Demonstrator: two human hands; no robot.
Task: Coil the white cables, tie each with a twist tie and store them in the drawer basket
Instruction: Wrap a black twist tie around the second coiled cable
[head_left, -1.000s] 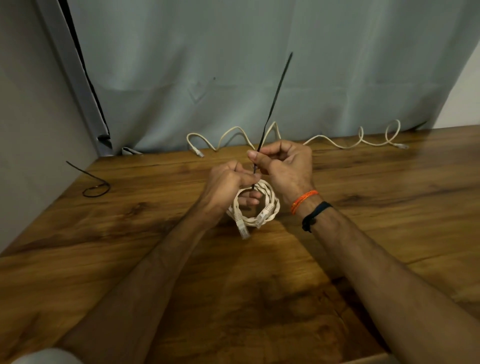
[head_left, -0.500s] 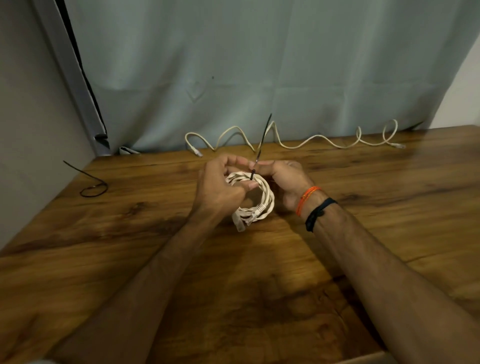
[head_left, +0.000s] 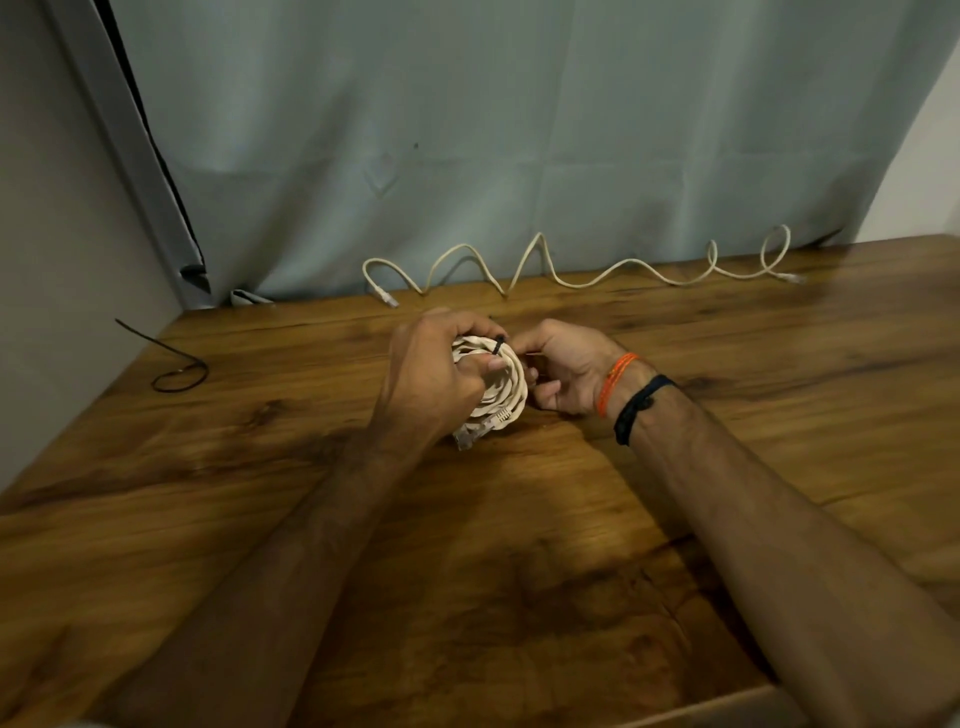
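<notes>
Head view: the long black tie has been drawn short around the coiled cable, gripped by left hand and right hand; fastening seems nearly done.

A plain room at home, it seems — a wooden table against a grey-blue curtain and bare wall.

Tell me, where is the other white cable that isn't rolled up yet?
The loose white cable lies in waves along the table's far edge, against the grey curtain, beyond both hands.
</notes>
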